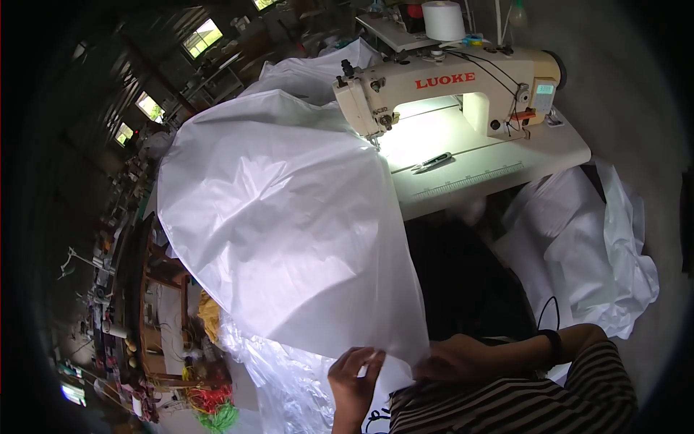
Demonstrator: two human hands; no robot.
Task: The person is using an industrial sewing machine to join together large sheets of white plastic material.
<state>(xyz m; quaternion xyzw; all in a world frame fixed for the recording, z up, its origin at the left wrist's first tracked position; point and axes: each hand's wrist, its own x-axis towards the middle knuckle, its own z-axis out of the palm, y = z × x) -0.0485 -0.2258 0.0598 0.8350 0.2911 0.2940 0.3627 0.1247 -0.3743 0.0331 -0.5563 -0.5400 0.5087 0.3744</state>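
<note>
A large white sheet [289,224] of thin, slightly shiny material spreads from the sewing machine [448,79] down to my lap. Its far part lies at the machine's needle end. My left hand [352,380] pinches the sheet's near edge between thumb and fingers. Close by on the right, my right hand [459,358] grips the same sheet near its lower right corner; its fingertips are partly hidden. A pair of thread snips [432,163] rests on the lit machine bed, away from both hands.
A white thread cone [443,20] stands behind the machine. More white sheeting [593,249] hangs in a heap at the right. Crinkled clear plastic [285,383] lies below the sheet. To the left are a wooden frame [166,278] and red and green strands [213,405].
</note>
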